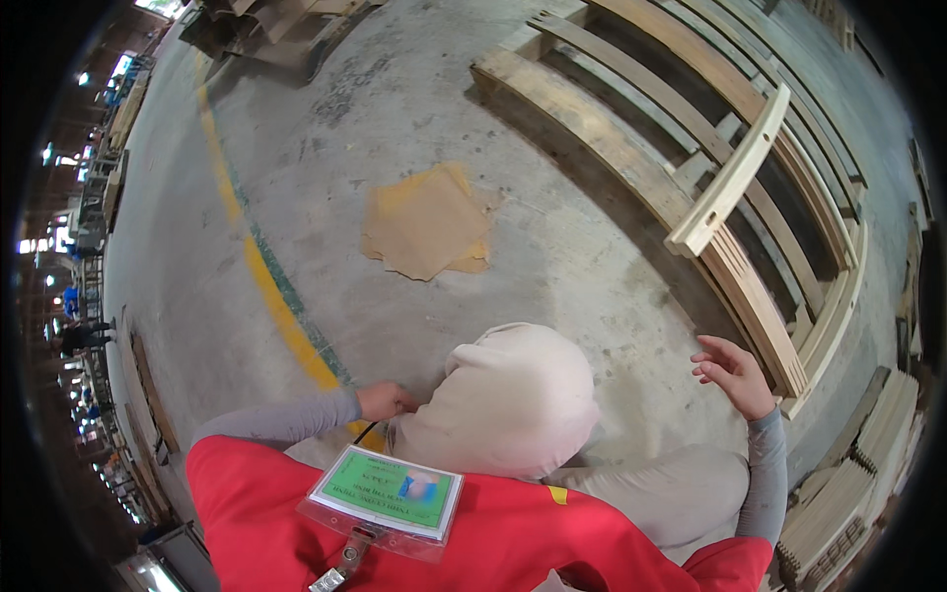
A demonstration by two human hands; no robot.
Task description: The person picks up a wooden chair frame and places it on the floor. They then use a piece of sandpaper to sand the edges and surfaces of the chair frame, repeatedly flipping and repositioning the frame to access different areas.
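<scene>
My right hand (737, 377) is held out at the right with its fingers apart, holding nothing. It is near the lower end of several pale wooden strips (758, 314) lying along a wooden pallet (582, 109). A pale wooden rail with holes (735, 180) rests across the pallet, one end jutting past its near side. At my bent knee, my left hand (385, 401) has its fingers curled in against the light trouser leg (513, 395). The fingertips are partly hidden, and I cannot make out what they hold.
Brown cardboard pieces (424, 222) lie on the concrete floor ahead. A yellow and green floor line (266, 276) runs along the left. Stacked wooden pieces (848, 483) stand at the lower right. A heap of brown sheets (271, 35) is at the far left. A badge (390, 493) hangs on my red top.
</scene>
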